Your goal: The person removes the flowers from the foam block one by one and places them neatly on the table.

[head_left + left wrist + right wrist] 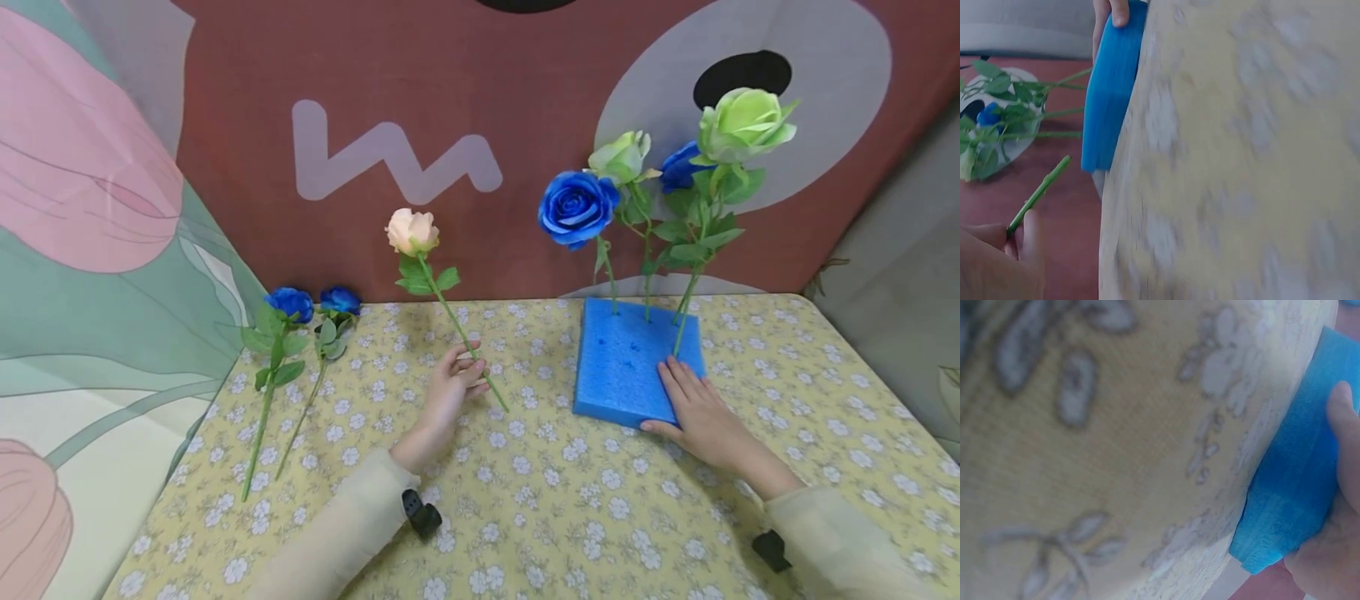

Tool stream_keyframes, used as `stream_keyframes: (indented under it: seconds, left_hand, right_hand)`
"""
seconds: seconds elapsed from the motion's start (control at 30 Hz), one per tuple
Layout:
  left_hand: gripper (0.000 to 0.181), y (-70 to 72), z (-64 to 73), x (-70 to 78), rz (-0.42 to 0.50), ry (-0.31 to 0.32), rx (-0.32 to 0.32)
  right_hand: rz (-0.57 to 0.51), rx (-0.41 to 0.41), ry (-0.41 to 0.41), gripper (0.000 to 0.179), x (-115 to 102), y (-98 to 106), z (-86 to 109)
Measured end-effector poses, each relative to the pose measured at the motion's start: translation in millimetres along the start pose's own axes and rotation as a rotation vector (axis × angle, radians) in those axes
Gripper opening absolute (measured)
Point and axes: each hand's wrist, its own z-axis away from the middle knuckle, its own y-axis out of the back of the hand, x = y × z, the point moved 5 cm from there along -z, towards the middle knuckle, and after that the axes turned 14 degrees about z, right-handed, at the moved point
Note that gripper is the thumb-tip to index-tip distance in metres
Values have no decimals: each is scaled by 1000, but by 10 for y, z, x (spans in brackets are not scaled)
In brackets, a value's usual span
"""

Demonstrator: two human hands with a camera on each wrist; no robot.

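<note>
My left hand [448, 385] pinches the green stem of a peach artificial rose [412, 232] above the table, its bloom up and tilted left. The stem's lower end [1054, 175] sticks out past the fingers, pointing toward a blue foam block [626, 367]. My right hand [705, 421] rests on the block's near right corner, fingers laid out on top and thumb along the front side. Standing in the foam are a blue rose [576, 208], a second blue rose [678, 167] partly hidden, a pale green rose [621, 157] and a larger green rose [746, 125]. Small holes dot the foam top.
Two more blue roses, one with a thick stem [260, 433] and one with a thinner stem [300, 425], lie at the left of the table. A floral yellow cloth [540, 508] covers the table. A printed reddish backdrop [480, 75] rises behind its far edge.
</note>
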Motion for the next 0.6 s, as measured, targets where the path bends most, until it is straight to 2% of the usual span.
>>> stream_keyframes:
  seconds: [0.33,0.6]
  left_hand:
    - [40,377,92,179,-61,81,17]
    - [46,605,129,263,-149,145,-10]
  right_hand:
    - [6,-4,2,96,-4,5,-15]
    - [-3,-17,-8,96,-11,19,-5]
